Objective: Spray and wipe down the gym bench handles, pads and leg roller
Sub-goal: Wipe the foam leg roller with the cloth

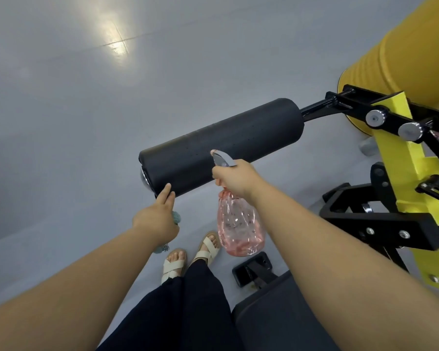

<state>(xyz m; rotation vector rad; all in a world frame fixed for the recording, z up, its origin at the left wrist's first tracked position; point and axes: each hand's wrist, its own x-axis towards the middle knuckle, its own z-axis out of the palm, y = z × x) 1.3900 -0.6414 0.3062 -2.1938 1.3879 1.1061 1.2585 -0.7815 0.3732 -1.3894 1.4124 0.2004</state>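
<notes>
Our right hand (235, 178) grips a pink spray bottle (238, 224), nozzle at the black leg roller (221, 138). Our left hand (157, 216) holds a teal cloth (176, 217), two straight fingers (165, 193) touching the roller's near end.

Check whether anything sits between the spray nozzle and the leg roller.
Nothing visible does. The right hand holds the spray bottle, its nozzle close to the leg roller. The left hand, holding a teal cloth, touches the roller's end, off to the nozzle's left.
</notes>
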